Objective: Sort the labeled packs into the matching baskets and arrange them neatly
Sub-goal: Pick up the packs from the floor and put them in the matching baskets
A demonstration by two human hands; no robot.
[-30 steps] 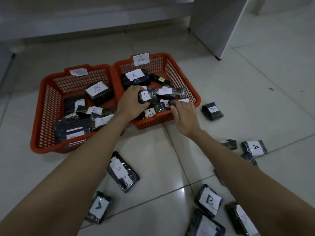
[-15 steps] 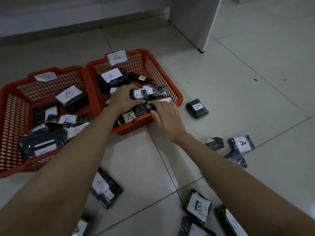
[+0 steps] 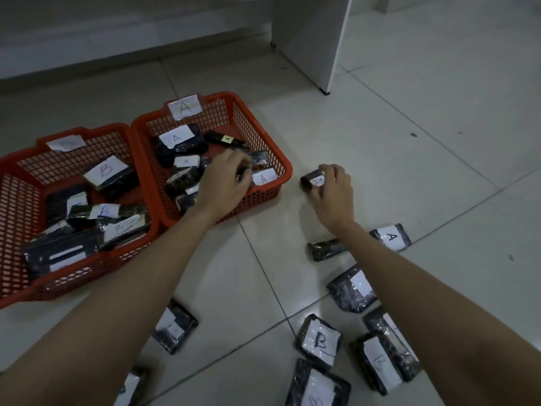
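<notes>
Right hand [image 3: 333, 190] grasps a small black plastic-wrapped pack with white "A" label [image 3: 312, 180] on the glossy tiled floor [image 3: 409, 159], just right of the red mesh plastic basket tagged "A" [image 3: 281, 171], long axis left-right. Open floor far right. Left hand [image 3: 225, 180] inside the basket, curled on a shiny black pack [image 3: 257, 157].

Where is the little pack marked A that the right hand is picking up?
The small A pack lies on the floor tiles just right of the A basket, gripped by the right hand.
</notes>
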